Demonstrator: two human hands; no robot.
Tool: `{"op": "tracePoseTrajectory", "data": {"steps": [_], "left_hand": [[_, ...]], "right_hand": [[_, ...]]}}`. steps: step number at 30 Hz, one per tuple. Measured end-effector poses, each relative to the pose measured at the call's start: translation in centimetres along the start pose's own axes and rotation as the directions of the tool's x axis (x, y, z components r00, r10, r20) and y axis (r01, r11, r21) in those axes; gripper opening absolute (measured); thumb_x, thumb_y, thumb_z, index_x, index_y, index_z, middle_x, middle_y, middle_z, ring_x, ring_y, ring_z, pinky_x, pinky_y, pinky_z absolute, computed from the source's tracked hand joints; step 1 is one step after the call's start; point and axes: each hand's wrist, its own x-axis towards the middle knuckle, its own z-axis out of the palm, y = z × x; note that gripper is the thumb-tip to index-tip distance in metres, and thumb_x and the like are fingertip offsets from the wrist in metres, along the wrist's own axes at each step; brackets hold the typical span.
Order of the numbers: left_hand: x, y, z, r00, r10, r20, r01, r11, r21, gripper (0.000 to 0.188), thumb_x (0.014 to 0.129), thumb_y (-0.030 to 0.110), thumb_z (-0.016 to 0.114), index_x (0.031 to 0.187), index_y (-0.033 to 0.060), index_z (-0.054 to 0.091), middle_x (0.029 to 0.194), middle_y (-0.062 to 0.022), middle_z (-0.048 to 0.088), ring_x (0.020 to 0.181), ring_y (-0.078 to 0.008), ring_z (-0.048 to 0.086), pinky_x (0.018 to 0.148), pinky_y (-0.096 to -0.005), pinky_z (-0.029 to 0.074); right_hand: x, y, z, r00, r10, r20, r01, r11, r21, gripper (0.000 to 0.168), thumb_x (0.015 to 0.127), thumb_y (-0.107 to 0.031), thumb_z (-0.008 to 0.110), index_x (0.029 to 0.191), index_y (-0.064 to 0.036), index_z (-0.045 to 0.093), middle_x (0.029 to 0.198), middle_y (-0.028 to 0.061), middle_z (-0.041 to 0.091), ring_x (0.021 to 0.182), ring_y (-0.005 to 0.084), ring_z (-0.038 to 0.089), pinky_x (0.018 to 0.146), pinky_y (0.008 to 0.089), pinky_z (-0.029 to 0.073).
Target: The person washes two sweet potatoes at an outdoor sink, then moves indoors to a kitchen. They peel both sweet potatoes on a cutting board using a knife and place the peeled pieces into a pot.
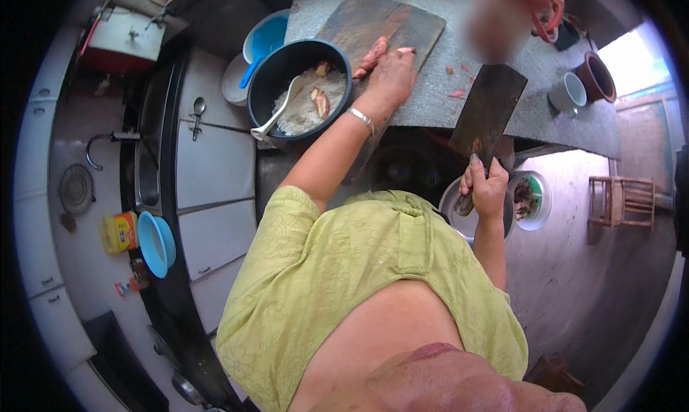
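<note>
My left hand [392, 79] is palm down over the near part of a dark wooden cutting board [344, 27], its fingers curled on a reddish sweet potato piece [407, 50]. Another reddish sweet potato [371, 58] lies against the hand's left side. My right hand [486, 183] grips the handle of a broad, dark-bladed cleaver [489, 108], its blade pointing away from me, right of the board. Left of my left hand stands a black pot [296, 48] holding white rice [304, 113], cut sweet potato chunks [321, 102] and a white ladle [285, 108].
Reddish scraps [457, 93] lie on the grey stone counter [420, 105]. A white mug [570, 91] and a brown pot [596, 77] stand at its right. Behind the black pot is a blue basin [269, 30]. A metal basin [541, 196] and wooden chair [621, 201] are at right.
</note>
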Motion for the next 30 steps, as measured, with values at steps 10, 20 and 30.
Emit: {"op": "tracePoseTrajectory", "data": {"steps": [10, 20, 30], "left_hand": [[5.3, -3.7, 6.0, 0.96, -0.262, 0.101, 0.186, 0.862, 0.472, 0.032, 0.093, 0.036, 0.042, 0.105, 0.0178, 0.066, 0.106, -0.0159, 0.062, 0.105, -0.0318, 0.054, 0.09, -0.0394, 0.041], [3.2, -1.7, 5.1, 0.863, -0.18, 0.472, 0.504, 0.352, -0.788, 0.035, 0.091, 0.024, 0.049, 0.117, 0.0011, 0.049, 0.094, -0.0139, 0.059, 0.08, -0.0243, 0.061, 0.069, -0.0336, 0.051], [-2.9, 4.1, 5.3, 0.75, -0.066, 0.658, 0.539, -0.518, -0.665, 0.031, 0.094, 0.034, 0.048, 0.107, 0.0059, 0.05, 0.082, -0.0063, 0.053, 0.07, -0.0141, 0.051, 0.052, -0.0227, 0.042]], "right_hand": [[-4.7, 0.8, -4.3, 0.964, 0.059, -0.261, -0.033, 0.994, 0.1, 0.015, 0.093, -0.011, 0.051, 0.082, -0.001, 0.051, 0.054, -0.0007, 0.044, 0.042, 0.007, 0.043, 0.04, 0.0224, 0.038], [-2.9, 1.9, -6.3, 0.977, 0.019, -0.213, -0.014, 1.0, 0.027, 0.014, 0.092, -0.012, 0.052, 0.084, 0.0, 0.052, 0.054, -0.001, 0.045, 0.043, 0.0064, 0.045, 0.04, 0.0224, 0.038], [2.8, 1.1, -5.1, 0.851, -0.497, 0.171, 0.469, 0.571, -0.674, 0.033, 0.078, -0.004, 0.061, 0.112, -0.003, 0.058, 0.08, 0.0128, 0.063, 0.067, 0.0288, 0.062, 0.059, 0.035, 0.049]]}}
